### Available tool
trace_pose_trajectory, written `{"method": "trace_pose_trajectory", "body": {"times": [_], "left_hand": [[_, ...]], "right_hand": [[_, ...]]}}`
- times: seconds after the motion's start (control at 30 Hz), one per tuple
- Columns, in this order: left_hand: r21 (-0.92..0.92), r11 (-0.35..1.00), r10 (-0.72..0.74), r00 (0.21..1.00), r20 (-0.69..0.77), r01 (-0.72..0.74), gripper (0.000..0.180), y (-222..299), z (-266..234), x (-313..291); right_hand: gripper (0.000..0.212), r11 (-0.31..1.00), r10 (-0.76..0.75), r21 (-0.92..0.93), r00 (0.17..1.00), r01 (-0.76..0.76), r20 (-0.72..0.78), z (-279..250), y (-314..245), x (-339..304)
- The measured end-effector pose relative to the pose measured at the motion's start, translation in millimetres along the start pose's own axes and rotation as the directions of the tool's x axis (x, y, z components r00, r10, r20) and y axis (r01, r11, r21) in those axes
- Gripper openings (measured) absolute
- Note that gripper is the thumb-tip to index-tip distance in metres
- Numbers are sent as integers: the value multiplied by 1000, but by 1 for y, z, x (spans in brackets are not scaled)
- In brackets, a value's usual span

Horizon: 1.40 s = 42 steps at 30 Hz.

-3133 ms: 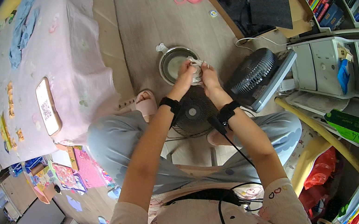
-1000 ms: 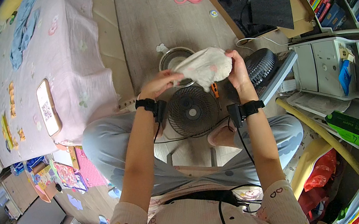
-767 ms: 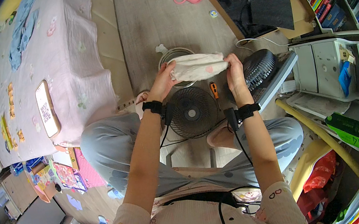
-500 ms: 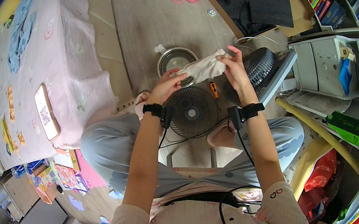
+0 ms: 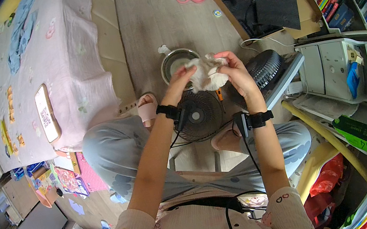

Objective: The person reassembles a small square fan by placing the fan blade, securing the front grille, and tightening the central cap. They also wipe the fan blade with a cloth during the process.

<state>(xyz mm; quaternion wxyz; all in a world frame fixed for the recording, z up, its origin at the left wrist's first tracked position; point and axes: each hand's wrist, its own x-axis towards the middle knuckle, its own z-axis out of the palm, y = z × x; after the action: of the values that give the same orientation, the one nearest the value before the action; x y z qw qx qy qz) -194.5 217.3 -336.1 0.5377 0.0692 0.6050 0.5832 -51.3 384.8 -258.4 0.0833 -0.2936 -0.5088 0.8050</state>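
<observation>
Just to the right of the metal bowl [image 5: 164,69], partly across its rim as seen from above, one white cloth [image 5: 207,76] is held crumpled between two hands. By the left hand [image 5: 181,80], on the bowl side, the near edge of the cloth is grasped in the fingers; by the right hand [image 5: 236,73], farther from the bowl, the opposite edge is pinched between thumb and fingers. Some folds are blurred, and whether the cloth is wet cannot be told.

For good handling, the cloth is probably best gathered evenly from both edges, with loose folds tucked in and a firm grip shared by both hands. If it is damp, it is better held squarely over the bowl, so that drips are caught there and not by the grille.

Around the bowl, the following are counted: one round black grille [image 5: 198,122] lying on its near side; one orange-handled screwdriver [image 5: 219,94], near and to the right, partly covered by the cloth; one black fan head [image 5: 265,70], farther right; one opened cardboard box [image 5: 307,9], beyond it to the right; one phone [image 5: 45,112], well to the left on the bed; and two pink slippers [image 5: 147,112], worn, on the near side. Two black wrist straps [image 5: 261,119] are worn, one per wrist.
</observation>
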Motion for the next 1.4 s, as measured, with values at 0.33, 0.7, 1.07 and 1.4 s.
{"method": "trace_pose_trajectory", "body": {"times": [0.33,0.7,1.07,1.4], "left_hand": [[556,813,168,984,63,-174,61,2,-40,2],[734,665,410,890,-200,-141,32,3,-24,-3],[574,790,120,972,200,-215,67,-20,66,-23],[415,909,47,999,-16,-36,58,-46,33,-10]], "right_hand": [[45,406,-331,-908,943,101,-43,-18,30,-1],[33,632,-104,-767,967,-115,-231,-21,61,12],[56,927,325,-48,859,-373,-395,-9,91,25],[18,696,-512,-707,776,125,-367,-35,182,72]]}}
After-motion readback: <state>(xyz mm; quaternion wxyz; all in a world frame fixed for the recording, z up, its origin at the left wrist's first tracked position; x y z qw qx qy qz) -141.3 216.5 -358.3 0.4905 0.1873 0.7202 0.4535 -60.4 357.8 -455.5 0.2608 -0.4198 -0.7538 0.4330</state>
